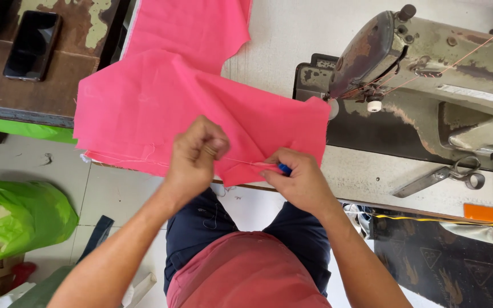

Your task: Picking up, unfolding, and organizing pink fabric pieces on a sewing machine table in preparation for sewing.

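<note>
Pink fabric (201,108) lies on sewing table (292,40), near edge hanging over toward your lap.

Your left hand (196,153) is fisted, pinching thin thread (241,162) taut.

Your right hand (298,179) is closed on small blue-handled tool (285,169), likely seam ripper; tip hidden against the fabric edge.

Risks:
- Thread under tension: hard tug may pucker or tear the weave.
- Tip slip cuts cloth or your left fingers, which sit close.
- Loose overhang can slide floorward.
- Scissors (446,174) rest beside sewing machine (429,74), clear of hands.
</note>
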